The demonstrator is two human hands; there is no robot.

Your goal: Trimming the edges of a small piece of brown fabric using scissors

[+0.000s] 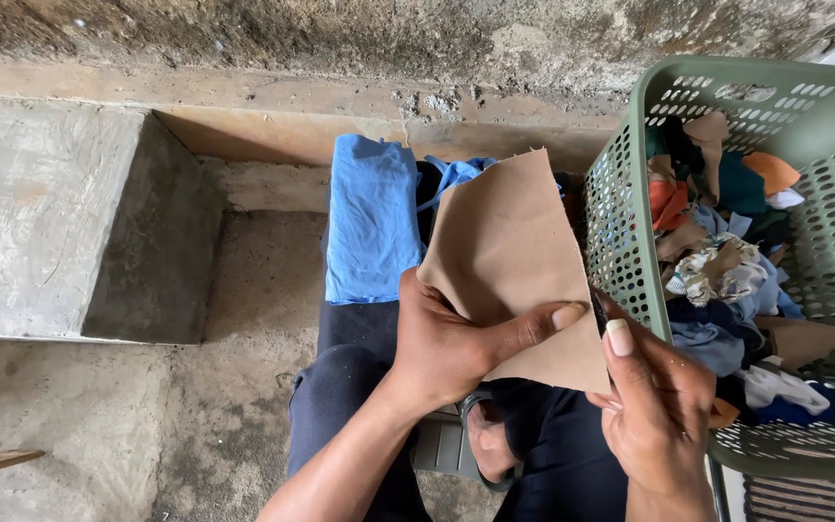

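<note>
My left hand (451, 340) holds a tan piece of cloth (509, 246) from below, thumb pressed across its lower edge. At the cloth's right edge, my right hand (654, 406) pinches it with the thumb up. Something dark shows between the right hand and the cloth; I cannot tell what it is. Beyond the tan piece, a folded blue cloth (371, 217) lies over my knees.
A green perforated plastic basket (823, 208) full of mixed fabric scraps stands at my right. A concrete ledge (41, 217) and step are at the left, a rough wall at the back. My dark trousers (340, 396) and a sandal (456, 445) are below.
</note>
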